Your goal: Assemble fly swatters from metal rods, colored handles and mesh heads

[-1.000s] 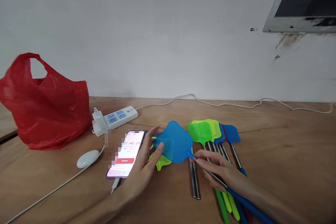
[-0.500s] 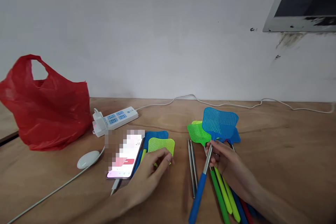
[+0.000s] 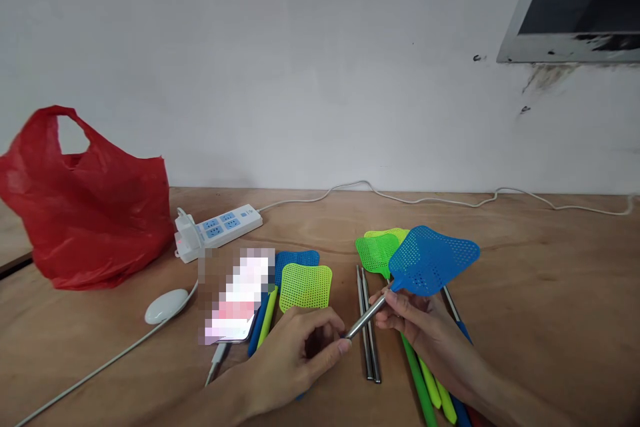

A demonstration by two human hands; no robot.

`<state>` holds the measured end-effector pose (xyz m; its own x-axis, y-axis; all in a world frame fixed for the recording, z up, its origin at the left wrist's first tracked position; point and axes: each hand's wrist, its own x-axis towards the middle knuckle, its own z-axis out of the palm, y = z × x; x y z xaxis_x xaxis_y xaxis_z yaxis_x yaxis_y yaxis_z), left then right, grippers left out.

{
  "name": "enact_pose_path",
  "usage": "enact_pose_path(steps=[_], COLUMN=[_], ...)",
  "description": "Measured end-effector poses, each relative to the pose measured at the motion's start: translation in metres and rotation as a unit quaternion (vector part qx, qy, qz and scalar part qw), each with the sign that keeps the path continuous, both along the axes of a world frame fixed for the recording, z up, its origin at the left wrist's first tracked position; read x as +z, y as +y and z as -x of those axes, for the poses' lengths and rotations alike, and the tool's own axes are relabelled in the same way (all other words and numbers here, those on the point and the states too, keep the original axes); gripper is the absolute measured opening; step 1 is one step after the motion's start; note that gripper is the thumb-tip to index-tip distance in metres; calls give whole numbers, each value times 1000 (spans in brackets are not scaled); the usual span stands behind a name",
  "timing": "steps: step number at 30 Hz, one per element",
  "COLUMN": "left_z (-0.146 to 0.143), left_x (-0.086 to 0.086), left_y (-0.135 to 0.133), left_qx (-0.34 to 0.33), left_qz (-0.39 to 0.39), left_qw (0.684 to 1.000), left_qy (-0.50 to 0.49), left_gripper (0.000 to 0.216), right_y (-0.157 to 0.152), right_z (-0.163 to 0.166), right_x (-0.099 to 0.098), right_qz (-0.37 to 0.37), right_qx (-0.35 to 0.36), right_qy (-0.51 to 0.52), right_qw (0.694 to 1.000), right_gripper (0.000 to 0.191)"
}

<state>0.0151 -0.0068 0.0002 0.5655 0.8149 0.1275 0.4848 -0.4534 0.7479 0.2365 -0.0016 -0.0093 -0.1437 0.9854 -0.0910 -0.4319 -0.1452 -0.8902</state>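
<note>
One blue fly swatter (image 3: 425, 270) has its head (image 3: 440, 255) just beyond the right hand (image 3: 425, 327), whose thumb and fingers pinch the metal shaft (image 3: 367, 317) below it. Farther down the shaft, the left hand (image 3: 300, 353) has thumb and fingers curled closed round it. Two metal rods (image 3: 373, 347) lie under the shaft, between the grips.
</note>
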Motion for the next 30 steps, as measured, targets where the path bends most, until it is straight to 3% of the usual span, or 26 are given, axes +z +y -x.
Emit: enact_pose_path(steps=[5, 11, 24, 30], left_z=[0, 0, -2, -1], left_x=[1, 3, 2, -1], left_y=[-4, -7, -5, -5], left_qx=[-9, -1, 1, 8], left_qz=[-25, -33, -21, -14], left_qw=[1000, 999, 1000, 1000], left_qy=[13, 29, 22, 19], left_gripper=[25, 29, 35, 36], right_y=[-4, -6, 1, 2], right_z=[1, 0, 2, -3], right_x=[2, 2, -9, -7], right_qz=[-39, -117, -139, -128], right_qx=[2, -33, -99, -55], right_qy=[-94, -232, -195, -177], right_qw=[995, 965, 966, 974], right_gripper=[33, 33, 33, 27])
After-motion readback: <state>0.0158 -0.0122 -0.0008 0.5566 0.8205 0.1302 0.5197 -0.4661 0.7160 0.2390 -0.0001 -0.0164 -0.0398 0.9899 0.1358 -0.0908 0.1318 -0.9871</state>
